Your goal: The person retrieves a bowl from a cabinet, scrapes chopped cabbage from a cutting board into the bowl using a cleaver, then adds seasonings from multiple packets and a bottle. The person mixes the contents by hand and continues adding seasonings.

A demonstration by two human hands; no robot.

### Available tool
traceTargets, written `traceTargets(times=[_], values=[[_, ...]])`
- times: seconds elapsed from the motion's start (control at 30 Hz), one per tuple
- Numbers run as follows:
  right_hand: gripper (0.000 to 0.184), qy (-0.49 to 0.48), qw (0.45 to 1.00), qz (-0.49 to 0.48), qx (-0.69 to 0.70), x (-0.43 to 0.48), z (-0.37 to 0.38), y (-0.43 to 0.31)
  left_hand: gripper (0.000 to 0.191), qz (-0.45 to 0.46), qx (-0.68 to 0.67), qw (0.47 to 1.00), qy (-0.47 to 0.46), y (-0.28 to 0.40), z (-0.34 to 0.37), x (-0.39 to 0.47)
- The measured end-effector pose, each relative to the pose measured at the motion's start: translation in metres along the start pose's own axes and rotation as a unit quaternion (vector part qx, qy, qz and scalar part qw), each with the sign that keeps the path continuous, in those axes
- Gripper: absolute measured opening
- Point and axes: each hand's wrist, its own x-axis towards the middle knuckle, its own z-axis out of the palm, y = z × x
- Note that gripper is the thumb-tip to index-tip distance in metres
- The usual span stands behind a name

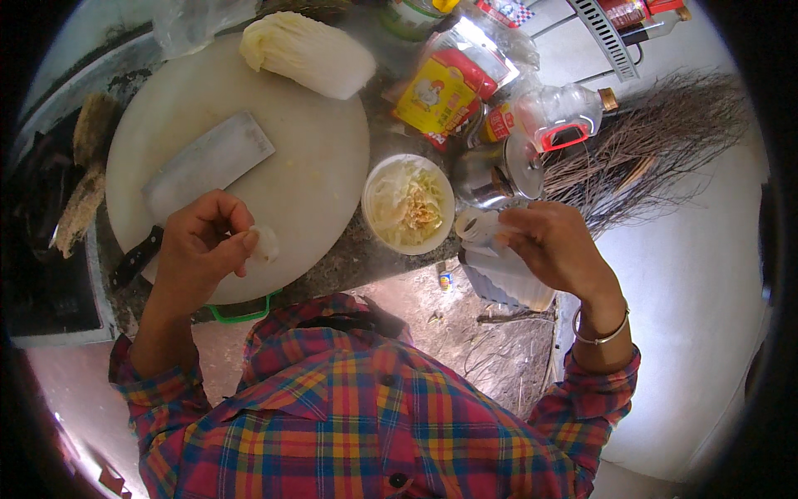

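Observation:
Between thumb and fingers, my left hand (pixel 209 246) pinches a small whitish piece (pixel 265 243), perhaps a garlic bulb, over the round white cutting board (pixel 312 206). Beyond that hand a cleaver (pixel 209 162) lies flat on the board, its black handle (pixel 138 257) sticking out past the edge. Half a napa cabbage (pixel 308 55) rests at the board's far side. My right hand (pixel 552 246) is beside the open mouth of a translucent plastic jug (pixel 477 226), fingertips drawn together; whether they hold anything is unclear. A white bowl (pixel 369 215) of cabbage leaves (pixel 414 206) stands between my hands.
Behind the bowl are a lidded metal pot (pixel 486 171), a yellow and red seasoning bag (pixel 439 93) and a clear plastic bottle (pixel 555 115). Dry brush twigs (pixel 648 143) lean at the right wall. A loofah-like scrubber (pixel 87 181) lies left of the board. A green handle (pixel 240 317) shows at the counter edge.

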Motion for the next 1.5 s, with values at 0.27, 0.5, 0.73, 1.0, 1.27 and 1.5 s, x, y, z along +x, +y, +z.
traceTargets(times=[0.27,0.5,0.73,1.0,1.27,1.5], values=[[0.010,-0.023,1.000,0.008,-0.017,0.006,-0.002,0.000,0.009,-0.007,0.009,1.000,-0.004,-0.001,-0.003,0.002],[0.009,-0.040,0.999,0.017,-0.019,0.010,-0.002,0.000,0.008,-0.006,0.007,1.000,0.001,-0.001,-0.003,0.003],[0.009,-0.047,0.998,0.024,-0.018,0.012,-0.002,0.001,0.009,-0.008,0.007,1.000,0.002,-0.001,-0.002,0.005],[0.010,-0.043,0.999,0.026,-0.017,0.015,-0.002,0.003,0.009,-0.013,0.005,1.000,0.003,-0.003,-0.003,0.005],[0.011,-0.050,0.998,0.030,-0.023,0.015,-0.003,0.004,0.009,-0.013,-0.002,1.000,0.004,-0.002,-0.002,0.005],[0.011,-0.049,0.998,0.027,-0.028,0.014,-0.002,0.005,0.009,-0.011,0.013,1.000,0.004,-0.003,-0.001,0.004]])
